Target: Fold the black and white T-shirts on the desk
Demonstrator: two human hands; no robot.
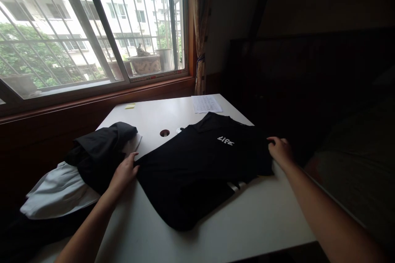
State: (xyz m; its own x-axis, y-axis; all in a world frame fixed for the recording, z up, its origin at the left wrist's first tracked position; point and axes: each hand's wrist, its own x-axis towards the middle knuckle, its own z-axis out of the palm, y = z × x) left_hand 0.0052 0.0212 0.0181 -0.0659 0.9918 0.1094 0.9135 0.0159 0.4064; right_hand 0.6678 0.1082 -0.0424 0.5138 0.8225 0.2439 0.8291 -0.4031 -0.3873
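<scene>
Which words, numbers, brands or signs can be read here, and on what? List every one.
Nothing reads with certainty.
Small white slanted print on the black cloth shirt: characters too small and stylised to quote.
Rows of marks on the white rectangular paper sheet: too small and blurred to read.
Small yellow paper slip: no writing can be made out.

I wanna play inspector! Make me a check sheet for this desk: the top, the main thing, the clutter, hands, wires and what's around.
Surface: flat white tabletop with a dark round hole.
Job's things: black cloth shirt with white lettering, spread out, somewhat rumpled.
Clutter: heaped black and white cloth garments at left; white rectangular paper sheet and small yellow paper notes toward the back.
Hands: left hand and right hand grip opposite sides of the shirt.
Cables: nothing seen.
Surroundings: rectangular glass window, patterned beige cloth curtain; right side too dark.
</scene>
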